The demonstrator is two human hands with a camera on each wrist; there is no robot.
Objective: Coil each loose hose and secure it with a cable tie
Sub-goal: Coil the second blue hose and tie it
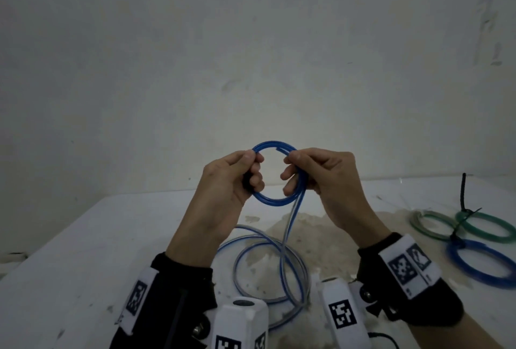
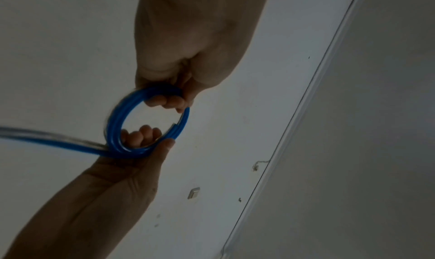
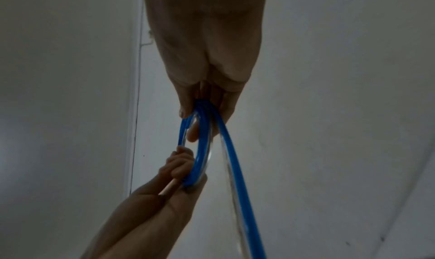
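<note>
Blue hose (image 1: 275, 200), one: partly wound into a small ring of several turns, held in the air above the white table (image 1: 83, 237). Cut end visible at the ring's top. Remaining length drops from the ring's right side and lies in loose loops on the table, near, between the two forearms.

Left hand (image 1: 227, 183), one: fingers curled round the ring's left side, thumb on top; also seen in the left wrist view (image 2: 188, 64).

Right hand (image 1: 325, 178), one: fingers curled round the ring's right side where the tail leaves it; also seen in the right wrist view (image 3: 207, 62).

Finished coils, three, on the table at right, close together: one pale green coil (image 1: 431, 225), far left of the group; one dark green coil (image 1: 487, 227), far right; one blue coil (image 1: 480, 263), nearest.

Black cable tie (image 1: 464, 192), one counted for certain: standing up from the point where the three coils meet. Further ties there cannot be told apart.

Wrist cameras, two, with black-and-white markers, at the near edge.
</note>
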